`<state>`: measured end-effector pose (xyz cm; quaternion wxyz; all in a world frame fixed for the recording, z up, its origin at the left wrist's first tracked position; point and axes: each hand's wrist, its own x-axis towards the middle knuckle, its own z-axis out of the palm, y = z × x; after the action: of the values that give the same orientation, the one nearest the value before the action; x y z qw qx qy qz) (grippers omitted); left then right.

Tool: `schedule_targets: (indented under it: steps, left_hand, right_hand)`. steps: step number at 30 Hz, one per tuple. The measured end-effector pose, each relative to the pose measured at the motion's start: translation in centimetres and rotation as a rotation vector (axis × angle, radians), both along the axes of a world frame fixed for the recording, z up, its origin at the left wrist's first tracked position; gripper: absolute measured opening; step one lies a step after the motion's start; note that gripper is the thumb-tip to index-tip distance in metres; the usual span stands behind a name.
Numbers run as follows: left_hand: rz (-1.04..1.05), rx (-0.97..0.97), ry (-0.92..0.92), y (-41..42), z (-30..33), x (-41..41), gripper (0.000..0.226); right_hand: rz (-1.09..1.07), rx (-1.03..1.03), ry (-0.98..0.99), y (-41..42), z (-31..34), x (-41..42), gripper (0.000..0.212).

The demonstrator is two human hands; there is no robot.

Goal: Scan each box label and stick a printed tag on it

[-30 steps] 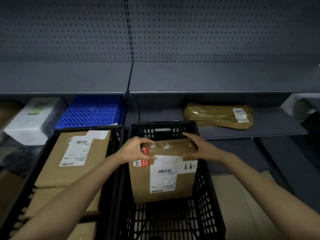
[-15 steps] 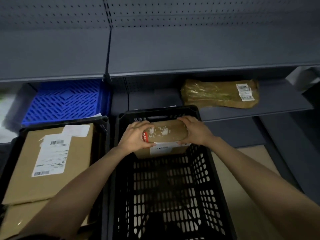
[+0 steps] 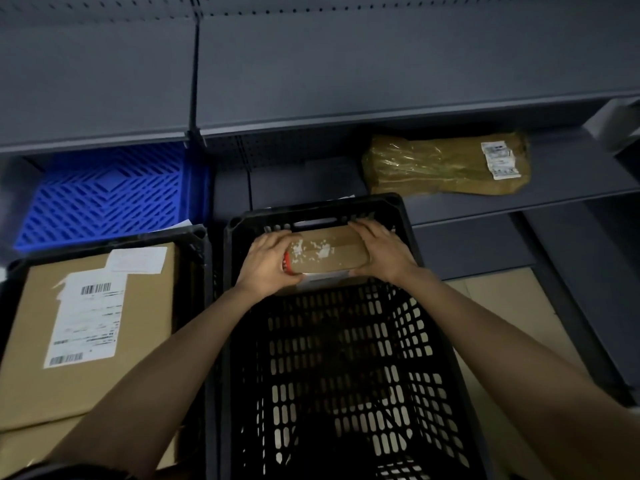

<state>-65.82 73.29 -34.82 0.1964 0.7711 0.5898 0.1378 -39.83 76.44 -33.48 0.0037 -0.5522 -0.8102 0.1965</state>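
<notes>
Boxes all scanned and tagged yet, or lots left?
Done: can't tell; no scanner or fresh tag shows. In hand: both hands, left and right, grip a small box at the far end of the black crate. Left: probably the big box beside it.

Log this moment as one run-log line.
left hand: grips box | right hand: grips box | box: at far wall inside black crate | tag: not visible

Two hands (image 3: 268, 263) (image 3: 384, 252) in shot; three cardboard boxes (image 3: 327, 251) (image 3: 90, 327) (image 3: 31, 448); two black crates (image 3: 408, 341) (image 3: 194, 237); one blue crate (image 3: 107, 195); one wrapped parcel (image 3: 443, 166).
</notes>
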Motion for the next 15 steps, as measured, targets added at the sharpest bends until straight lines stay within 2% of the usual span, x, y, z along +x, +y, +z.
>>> schedule_targets:
  steps: [4, 10, 15]
  left_hand:
    - [0.013, 0.029, 0.007, -0.6, 0.1, 0.4, 0.072]
    - [0.015, 0.044, 0.005, -1.7, 1.7, 0.4, 0.058]
    - [-0.082, 0.068, 0.014, -2.3, 5.4, 2.4, 0.049]
  right_hand:
    - [-0.013, -0.013, -0.018, -0.8, 0.2, -0.3, 0.104]
    - [-0.033, 0.069, -0.031, -2.8, 1.9, 0.0, 0.080]
    - [-0.046, 0.131, -0.079, -5.5, 4.9, 0.7, 0.062]
